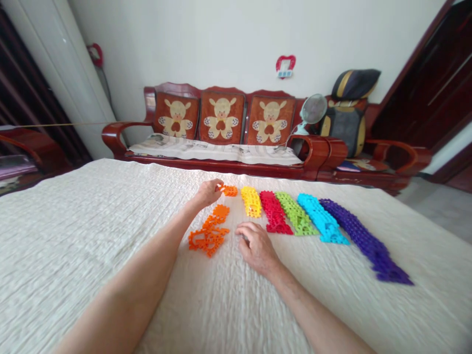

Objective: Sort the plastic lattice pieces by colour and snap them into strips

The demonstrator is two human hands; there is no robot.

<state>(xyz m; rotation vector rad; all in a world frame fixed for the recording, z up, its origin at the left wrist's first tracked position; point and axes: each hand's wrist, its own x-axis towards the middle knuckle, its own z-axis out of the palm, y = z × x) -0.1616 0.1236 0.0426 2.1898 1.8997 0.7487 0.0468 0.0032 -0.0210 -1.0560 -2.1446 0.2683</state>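
My left hand (208, 192) reaches to the far end of the rows, its fingertips pinching a small orange interlocking plastic piece (229, 191). Below it lies a loose heap of orange interlocking pieces (208, 235). My right hand (256, 248) rests on the white quilted bedspread (92, 255) with curled fingers, just right of that heap, and shows nothing in its grip. Side by side to its right run strips of yellow (251, 202), red (275, 213), green (296, 214), light blue (322, 219) and purple (365, 239) linked pieces.
A red wooden sofa (224, 167) with teddy-bear cushions stands beyond the bed. A small fan (312, 109) and a massage seat cushion (344, 123) sit at its right end. The bed's far edge runs just behind the strips.
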